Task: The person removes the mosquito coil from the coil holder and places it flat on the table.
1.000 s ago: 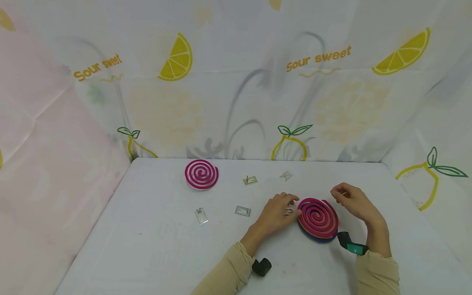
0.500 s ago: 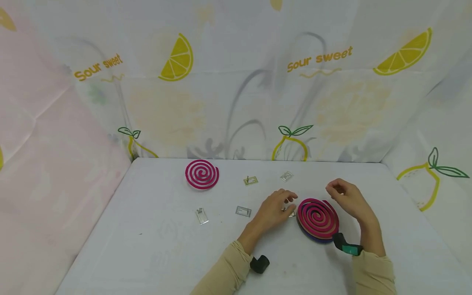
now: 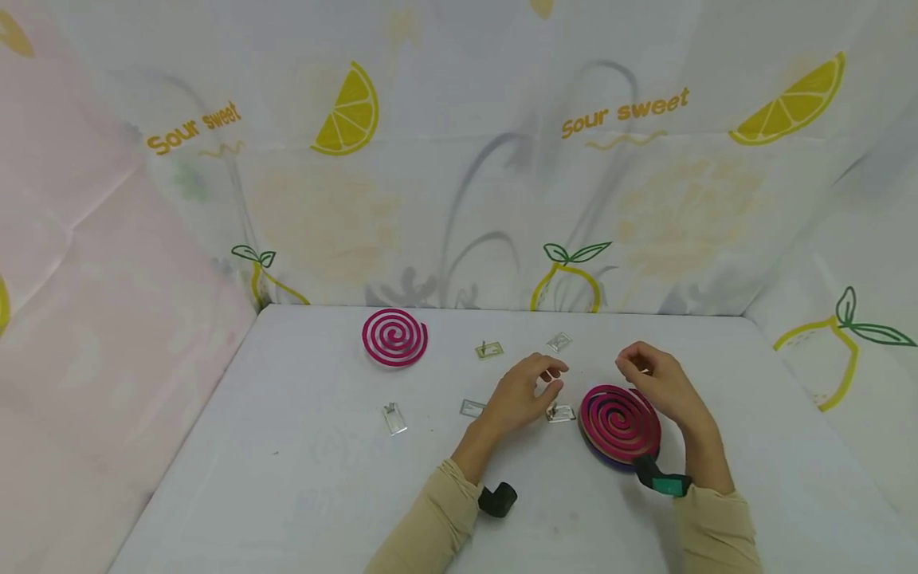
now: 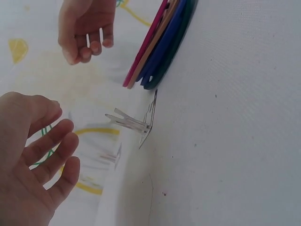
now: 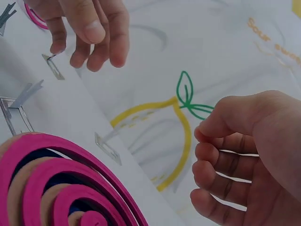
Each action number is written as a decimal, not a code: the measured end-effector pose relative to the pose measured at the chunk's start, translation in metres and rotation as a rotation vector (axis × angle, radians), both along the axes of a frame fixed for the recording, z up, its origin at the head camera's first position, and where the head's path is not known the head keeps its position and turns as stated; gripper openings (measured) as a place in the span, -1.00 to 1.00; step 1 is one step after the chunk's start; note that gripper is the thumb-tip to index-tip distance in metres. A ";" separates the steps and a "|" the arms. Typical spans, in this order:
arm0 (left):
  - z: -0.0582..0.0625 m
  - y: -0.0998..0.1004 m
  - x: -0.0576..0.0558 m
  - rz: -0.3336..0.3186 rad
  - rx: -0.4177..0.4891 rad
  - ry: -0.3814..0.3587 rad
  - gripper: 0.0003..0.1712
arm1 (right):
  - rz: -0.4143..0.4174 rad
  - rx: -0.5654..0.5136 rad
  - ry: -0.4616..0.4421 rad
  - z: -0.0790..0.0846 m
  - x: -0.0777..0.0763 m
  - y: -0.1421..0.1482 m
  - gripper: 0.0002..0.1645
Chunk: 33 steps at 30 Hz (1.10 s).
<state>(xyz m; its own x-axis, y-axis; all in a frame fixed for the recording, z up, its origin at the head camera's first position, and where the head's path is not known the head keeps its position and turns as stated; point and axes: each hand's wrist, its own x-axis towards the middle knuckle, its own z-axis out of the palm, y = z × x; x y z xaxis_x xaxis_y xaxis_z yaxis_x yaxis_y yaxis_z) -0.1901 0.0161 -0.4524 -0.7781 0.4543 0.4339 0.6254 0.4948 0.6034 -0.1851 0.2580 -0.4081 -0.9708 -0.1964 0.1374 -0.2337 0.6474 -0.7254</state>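
Observation:
My left hand (image 3: 518, 397) hovers over the table with fingers loosely bent and nothing in them. Just right of it lies a small metal coil stand (image 3: 562, 414) with raised prongs (image 4: 130, 123). Beside that rests a stack of mosquito coils (image 3: 621, 419), pink on top, with brown, blue and green layers (image 4: 160, 47) visible from the side in the left wrist view. Over the far side of the stack my right hand (image 3: 663, 384) is held up, its thumb near the index fingertip (image 5: 202, 134) and the other fingers loosely curled. It holds nothing.
A single pink mosquito coil (image 3: 394, 338) lies at the back left of the white table (image 3: 301, 494). More flat metal stands are spread about: a gold one (image 3: 490, 350), a silver one (image 3: 559, 342) behind, another (image 3: 394, 418) at left, and one (image 3: 471, 408) partly behind my left hand.
My left hand has drawn left and back, away from the coil stack, uncovering the metal stand beside it. My right hand has shifted left over the stack's far side. The coils stay put.

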 end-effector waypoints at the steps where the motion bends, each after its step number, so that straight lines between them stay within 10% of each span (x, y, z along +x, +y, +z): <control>1: 0.001 -0.001 -0.001 -0.002 0.001 -0.002 -0.74 | 0.003 0.001 -0.001 0.000 0.000 -0.002 -0.72; 33: 0.002 -0.067 -0.015 0.145 0.061 -0.041 -0.75 | 0.172 -0.064 -0.024 -0.009 -0.009 -0.078 -0.77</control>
